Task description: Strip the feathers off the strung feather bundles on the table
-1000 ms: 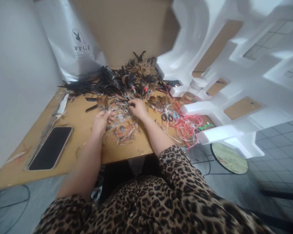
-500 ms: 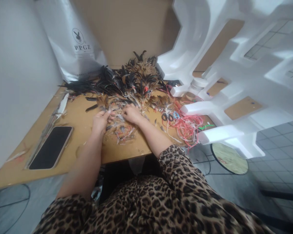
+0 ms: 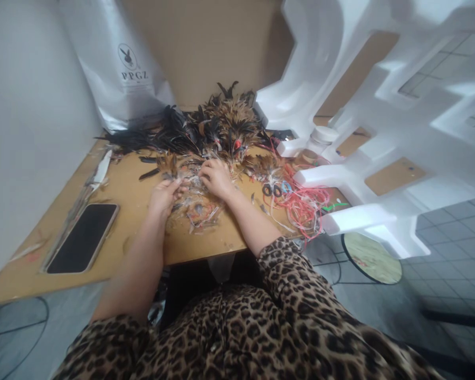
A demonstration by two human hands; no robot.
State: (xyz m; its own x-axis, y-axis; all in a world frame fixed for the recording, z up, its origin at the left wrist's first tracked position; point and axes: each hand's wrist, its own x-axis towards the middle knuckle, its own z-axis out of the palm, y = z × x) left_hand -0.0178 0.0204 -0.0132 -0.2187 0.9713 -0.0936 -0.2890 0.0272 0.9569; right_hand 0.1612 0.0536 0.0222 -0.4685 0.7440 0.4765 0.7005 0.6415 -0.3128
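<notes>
My left hand [image 3: 165, 195] is closed in a pinch at the base of a small bunch of brown feathers [image 3: 169, 163], which fans out beyond the fingertips. To its right, my right hand [image 3: 217, 178] rests palm down over the loose feathers and scraps, its fingers bent and together; whatever lies under them is hidden. Scraps and thin strands [image 3: 200, 211] lie between and in front of both hands. Behind them spreads a big heap of black and brown feathers [image 3: 229, 119].
A phone [image 3: 83, 237] lies at the left. Red string [image 3: 306, 206], black rings [image 3: 272, 190] and another brown feather bunch [image 3: 266, 166] are at the right. White foam [image 3: 354, 216] juts over the right edge. A silver bag [image 3: 130, 95] stands behind; a round stool [image 3: 372, 257] is below right.
My right hand has shifted slightly up and to the right, and its fingers have moved over the scraps. My left hand stays nearly in place with its pinch.
</notes>
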